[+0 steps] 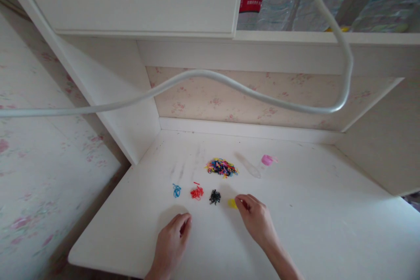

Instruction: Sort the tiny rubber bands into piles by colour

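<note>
- The right hand (pixel 257 218) lies on the white counter (pixel 328 227), its fingertips drawn narrow and touching a small yellow clump of elastic bands (pixel 232 203). I cannot tell whether it pinches one.
- The yellow clump is tiny and bright, and sits at the right end of a near row.
- To its left in the row, each apart from the next, are a black clump (pixel 215 197), a red clump (pixel 197 192) and a blue clump (pixel 176 190).
- Farther back lies a mixed heap (pixel 222 167) of many colours, with a clear tube (pixel 252 168) with a pink cap on its right.
- The left hand (pixel 172 238) rests near the front edge with its fingers loosely curled in and nothing seen in it.
</note>
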Motion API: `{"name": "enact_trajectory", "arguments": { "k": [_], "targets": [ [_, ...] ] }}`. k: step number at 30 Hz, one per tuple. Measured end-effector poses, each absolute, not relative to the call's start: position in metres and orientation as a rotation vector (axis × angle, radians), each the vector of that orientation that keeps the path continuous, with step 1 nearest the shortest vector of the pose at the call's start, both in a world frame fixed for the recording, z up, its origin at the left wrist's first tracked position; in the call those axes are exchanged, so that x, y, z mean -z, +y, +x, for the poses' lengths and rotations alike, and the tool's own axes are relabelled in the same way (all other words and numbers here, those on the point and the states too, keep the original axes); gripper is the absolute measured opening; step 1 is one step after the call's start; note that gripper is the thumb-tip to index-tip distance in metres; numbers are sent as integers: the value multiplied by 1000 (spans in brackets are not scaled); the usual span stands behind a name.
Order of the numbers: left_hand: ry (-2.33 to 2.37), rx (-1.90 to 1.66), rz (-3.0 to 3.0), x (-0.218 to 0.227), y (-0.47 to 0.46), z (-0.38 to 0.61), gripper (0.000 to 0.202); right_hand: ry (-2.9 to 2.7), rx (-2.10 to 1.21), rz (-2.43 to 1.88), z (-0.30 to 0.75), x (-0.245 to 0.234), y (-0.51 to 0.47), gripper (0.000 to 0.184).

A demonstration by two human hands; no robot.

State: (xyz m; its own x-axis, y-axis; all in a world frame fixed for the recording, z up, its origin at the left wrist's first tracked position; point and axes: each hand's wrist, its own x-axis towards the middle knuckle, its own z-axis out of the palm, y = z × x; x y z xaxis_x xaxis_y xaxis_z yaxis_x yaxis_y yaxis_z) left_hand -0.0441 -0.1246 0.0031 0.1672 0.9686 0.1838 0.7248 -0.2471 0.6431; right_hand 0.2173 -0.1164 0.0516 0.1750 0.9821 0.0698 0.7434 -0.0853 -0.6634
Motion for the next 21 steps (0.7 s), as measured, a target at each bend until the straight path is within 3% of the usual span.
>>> {"name": "enact_trajectory", "arguments": {
  "k": [8, 12, 21],
  "targets": [
    [1510, -584, 2249, -51, -74, 11, 22, -1067, -600, -2156, 274, 19, -201, 42],
    [1543, -344, 2404, -58, -37, 47, 21, -1125, -616, -2121, 273, 20, -202, 44],
    [1616, -283, 2460, -40, 8, 82, 26, -1142, -664, -2155, 273, 14, -193, 45]
  ]
}}
